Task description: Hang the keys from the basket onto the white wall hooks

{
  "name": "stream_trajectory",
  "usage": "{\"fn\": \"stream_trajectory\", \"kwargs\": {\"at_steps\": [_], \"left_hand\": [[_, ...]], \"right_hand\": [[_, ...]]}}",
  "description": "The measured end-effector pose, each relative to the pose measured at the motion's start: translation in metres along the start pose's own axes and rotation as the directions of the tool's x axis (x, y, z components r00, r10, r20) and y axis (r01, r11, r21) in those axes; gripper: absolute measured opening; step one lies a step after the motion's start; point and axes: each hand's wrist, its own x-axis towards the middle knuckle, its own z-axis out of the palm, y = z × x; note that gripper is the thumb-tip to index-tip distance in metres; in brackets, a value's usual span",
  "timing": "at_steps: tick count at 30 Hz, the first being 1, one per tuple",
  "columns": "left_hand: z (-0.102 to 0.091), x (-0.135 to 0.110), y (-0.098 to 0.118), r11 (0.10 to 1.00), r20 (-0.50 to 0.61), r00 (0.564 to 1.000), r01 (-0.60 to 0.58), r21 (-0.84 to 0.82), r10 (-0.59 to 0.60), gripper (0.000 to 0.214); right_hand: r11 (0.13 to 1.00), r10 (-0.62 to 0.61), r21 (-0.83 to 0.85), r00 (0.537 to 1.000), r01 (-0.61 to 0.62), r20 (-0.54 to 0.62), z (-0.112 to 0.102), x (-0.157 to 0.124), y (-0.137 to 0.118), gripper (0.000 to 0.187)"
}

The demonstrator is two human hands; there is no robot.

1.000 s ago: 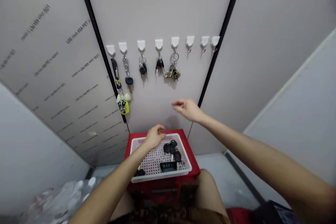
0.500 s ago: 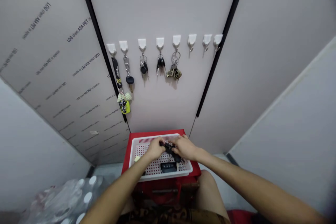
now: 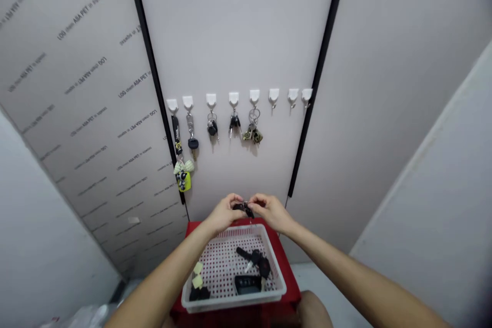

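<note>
My left hand (image 3: 227,212) and my right hand (image 3: 270,211) are close together above the far rim of the white basket (image 3: 272,261). Between their fingertips is a bunch of dark keys (image 3: 245,208) on a metal ring. The left fingers pinch the dark key heads; the right thumb and fingers pinch the ring. Below, in the basket, lie a black car key fob (image 3: 247,284), more black-headed keys (image 3: 264,268), pale yellow pieces (image 3: 197,281) and a dark item (image 3: 199,293).
The basket stands on a red box (image 3: 290,294). A row of white hooks (image 3: 233,98) runs across the wall; the left ones hold keys, including a key bunch (image 3: 252,133) with bronze-coloured charms and a lanyard (image 3: 177,136) with a yellow-green charm. Plastic-wrapped bottles (image 3: 88,316) stand lower left.
Both hands have risen out of the basket with the key bunch between them. The view has tilted up, so the hooks and basket sit lower in the picture.
</note>
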Motion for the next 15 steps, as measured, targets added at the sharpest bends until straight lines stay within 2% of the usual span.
{"fn": "stream_trajectory", "kwargs": {"at_steps": [4,8,10,12,15], "left_hand": [[0.012,0.018,0.032,0.987,-0.123,0.981,-0.139,0.076,0.148,0.023],[0.031,0.036,0.074,0.899,-0.094,0.910,-0.375,0.225,0.403,0.041],[0.040,0.044,0.094,0.839,-0.064,0.872,-0.444,0.314,0.485,0.049],[0.046,0.051,0.113,0.789,-0.063,0.853,-0.448,0.420,0.518,0.053],[0.050,0.060,0.135,0.723,-0.086,0.845,-0.392,0.569,0.527,0.057]], "right_hand": [[0.988,0.071,0.145,0.979,-0.044,-0.193,-0.038,0.026,-0.024,0.013],[0.962,0.057,0.266,0.904,0.064,-0.423,-0.079,0.062,-0.057,0.012],[0.948,0.048,0.295,0.862,0.120,-0.504,-0.096,0.080,-0.071,0.012],[0.938,0.057,0.311,0.821,0.150,-0.569,-0.110,0.095,-0.082,0.010],[0.939,0.071,0.302,0.773,0.161,-0.631,-0.123,0.114,-0.090,0.007]]}}
